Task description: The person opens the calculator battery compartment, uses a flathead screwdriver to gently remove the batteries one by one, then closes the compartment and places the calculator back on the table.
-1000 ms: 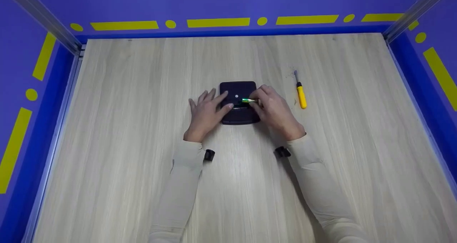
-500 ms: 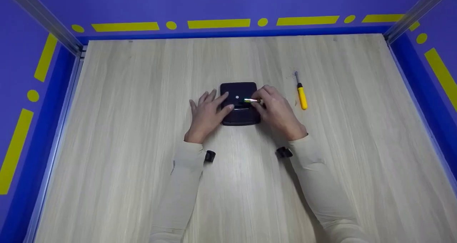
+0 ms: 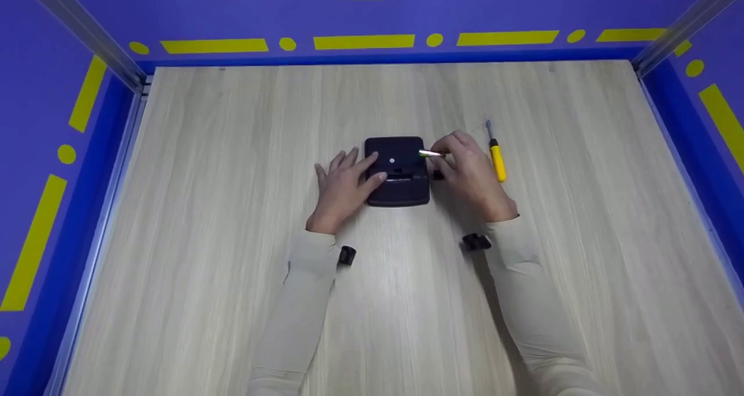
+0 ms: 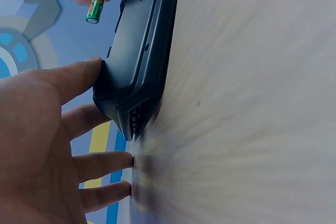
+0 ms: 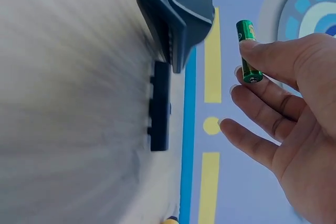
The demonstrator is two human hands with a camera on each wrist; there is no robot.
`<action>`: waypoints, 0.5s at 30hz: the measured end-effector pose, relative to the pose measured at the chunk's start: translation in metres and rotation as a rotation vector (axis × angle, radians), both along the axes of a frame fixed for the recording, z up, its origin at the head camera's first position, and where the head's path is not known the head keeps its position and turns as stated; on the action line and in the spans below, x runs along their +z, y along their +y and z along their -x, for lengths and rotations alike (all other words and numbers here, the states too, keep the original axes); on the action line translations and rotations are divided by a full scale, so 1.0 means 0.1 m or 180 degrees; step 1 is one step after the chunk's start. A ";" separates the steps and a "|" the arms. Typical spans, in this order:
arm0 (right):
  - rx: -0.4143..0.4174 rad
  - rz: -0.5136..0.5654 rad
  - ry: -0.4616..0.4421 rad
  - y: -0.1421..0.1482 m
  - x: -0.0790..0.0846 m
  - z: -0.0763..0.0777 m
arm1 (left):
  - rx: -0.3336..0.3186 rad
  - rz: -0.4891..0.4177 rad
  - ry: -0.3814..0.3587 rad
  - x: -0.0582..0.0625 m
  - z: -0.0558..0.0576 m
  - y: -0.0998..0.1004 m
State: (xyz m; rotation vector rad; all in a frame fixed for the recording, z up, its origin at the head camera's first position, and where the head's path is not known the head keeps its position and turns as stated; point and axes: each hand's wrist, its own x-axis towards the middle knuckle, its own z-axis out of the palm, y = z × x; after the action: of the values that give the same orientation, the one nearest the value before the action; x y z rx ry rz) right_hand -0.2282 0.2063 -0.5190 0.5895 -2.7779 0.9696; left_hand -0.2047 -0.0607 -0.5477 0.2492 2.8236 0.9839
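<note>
A black, rounded-corner device (image 3: 397,193) lies flat on the table, with a small white round mark and a narrow slot on its upper face. Along its left side my left hand (image 3: 343,186) rests, thumb and index finger on the device, with other fingertips on the table in the left wrist view (image 4: 105,177). Between thumb and fingers, my right hand (image 3: 469,172) pinches a green battery (image 5: 245,31), raised near the device's right edge. Beneath that hand, a small dark tabbed cover (image 5: 159,106) is on the table, just off the device's right side.
A yellow-handled screwdriver (image 3: 497,162) lies right of the right hand, with tiny specks around its tip. Blue-purple walls with yellow marks (image 3: 364,41) border the wooden table (image 3: 232,169) at the back and sides.
My right hand has lifted the battery away from the device's middle, to the right and slightly back. The small dark cover now shows under that hand. My left hand stays on the device.
</note>
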 end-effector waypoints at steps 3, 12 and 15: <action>-0.0020 0.0069 0.0070 0.06 0.01 0.05 | -0.0011 0.0016 0.0027 -0.01 0.00 0.00; -0.0231 -0.0023 -0.0145 0.19 0.01 0.22 | -0.0024 0.0013 0.0043 -0.03 0.00 0.00; -0.0250 -0.0077 -0.0201 0.20 0.02 0.26 | -0.0024 -0.0005 0.0037 -0.03 0.01 -0.01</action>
State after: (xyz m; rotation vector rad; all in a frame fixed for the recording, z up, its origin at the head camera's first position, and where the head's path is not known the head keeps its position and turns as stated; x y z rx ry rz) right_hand -0.2540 0.2260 -0.5172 0.4567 -2.8482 0.9558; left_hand -0.2052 -0.0613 -0.5505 0.2663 2.8302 0.9865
